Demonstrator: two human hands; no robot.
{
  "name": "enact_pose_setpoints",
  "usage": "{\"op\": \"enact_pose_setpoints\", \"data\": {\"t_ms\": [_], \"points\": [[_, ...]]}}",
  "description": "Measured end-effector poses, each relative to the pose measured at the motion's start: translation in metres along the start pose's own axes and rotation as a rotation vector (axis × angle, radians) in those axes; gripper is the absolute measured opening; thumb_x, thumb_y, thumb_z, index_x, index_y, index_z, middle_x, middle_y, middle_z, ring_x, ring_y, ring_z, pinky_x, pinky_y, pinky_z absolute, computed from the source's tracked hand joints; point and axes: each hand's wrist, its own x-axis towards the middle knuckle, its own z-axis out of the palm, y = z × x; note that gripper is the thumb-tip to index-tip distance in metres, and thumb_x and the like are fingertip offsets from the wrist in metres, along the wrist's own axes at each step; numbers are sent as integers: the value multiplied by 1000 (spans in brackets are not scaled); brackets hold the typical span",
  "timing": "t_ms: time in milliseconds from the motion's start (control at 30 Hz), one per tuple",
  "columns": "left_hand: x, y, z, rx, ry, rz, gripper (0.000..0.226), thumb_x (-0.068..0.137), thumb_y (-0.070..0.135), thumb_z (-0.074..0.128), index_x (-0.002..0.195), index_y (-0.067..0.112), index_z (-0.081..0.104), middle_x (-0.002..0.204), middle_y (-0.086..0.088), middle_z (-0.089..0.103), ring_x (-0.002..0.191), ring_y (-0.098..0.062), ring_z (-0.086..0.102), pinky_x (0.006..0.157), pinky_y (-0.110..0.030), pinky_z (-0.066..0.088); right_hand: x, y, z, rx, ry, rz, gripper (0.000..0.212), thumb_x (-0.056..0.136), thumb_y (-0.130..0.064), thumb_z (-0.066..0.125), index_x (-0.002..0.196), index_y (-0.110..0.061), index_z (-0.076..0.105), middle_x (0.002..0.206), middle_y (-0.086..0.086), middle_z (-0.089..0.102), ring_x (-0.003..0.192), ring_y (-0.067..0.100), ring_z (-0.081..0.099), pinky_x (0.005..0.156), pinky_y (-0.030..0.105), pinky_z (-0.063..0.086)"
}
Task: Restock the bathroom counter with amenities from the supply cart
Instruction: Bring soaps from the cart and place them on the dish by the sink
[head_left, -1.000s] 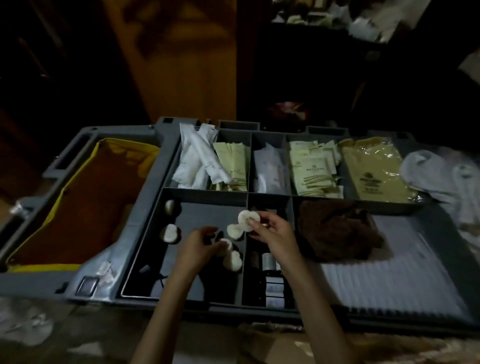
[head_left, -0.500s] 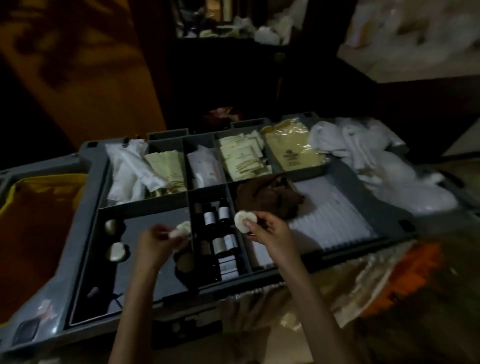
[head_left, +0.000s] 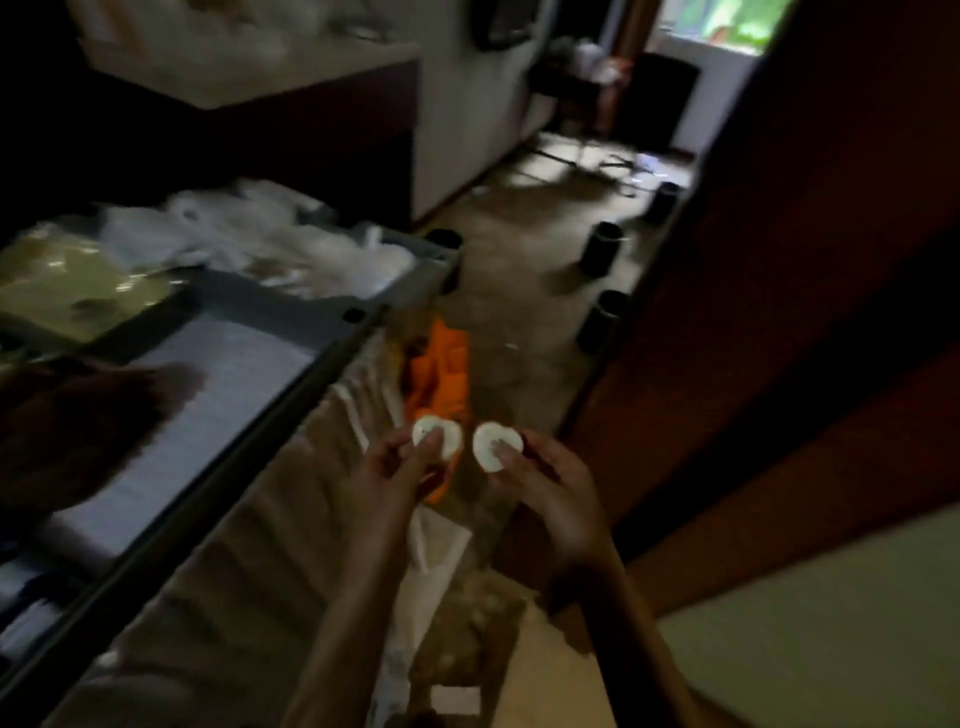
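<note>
Pinching two small round white soaps (head_left: 437, 440) in the left grip (head_left: 400, 470), half overlapped between thumb and fingertips; pinching a third soap (head_left: 496, 446) in the right grip (head_left: 545, 483), likewise clenched on its edge only. Held in the air close together, past the rim of the supply cart (head_left: 332, 338), above an orange cloth (head_left: 441, 364) and pale bags at the cart side, well apart from any desk. Hard to tell soap from some other wrapped amenity, given the blur and the dim light. Greatest risk, judging from here: losing one of the two overlapped pieces from the left grip, through a thin pinch and a smooth surface, then searching for it among the folds below or on the dark floor (head_left: 519, 249). Second risk: walking in poor light past several dark cylinders (head_left: 601, 249) standing on the floor ahead, with both grips busy and none free for balance. Safer to cup the pieces in the palm before moving on.
</note>
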Motion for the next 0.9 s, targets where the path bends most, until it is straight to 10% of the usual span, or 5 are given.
{"op": "enact_pose_setpoints", "data": {"t_ms": [533, 900], "points": [[-132, -97, 226, 176, -577, -262, 16, 83, 13, 69, 98, 15, 66, 101, -3, 71, 96, -17, 67, 68, -24, 57, -167, 2, -232, 96, 622, -151, 35, 82, -27, 65, 111, -7, 65, 107, 11, 71, 98, 22, 68, 85, 30, 56], [-385, -222, 441, 282, -1253, -421, 28, 84, 6, 67, 111, 3, 64, 103, -12, 72, 96, -22, 69, 77, -25, 58, -414, -4, -445, 251, 1215, -263, 17, 92, -12, 60, 108, -13, 66, 92, 2, 72, 82, 15, 65, 82, 28, 54]]}}
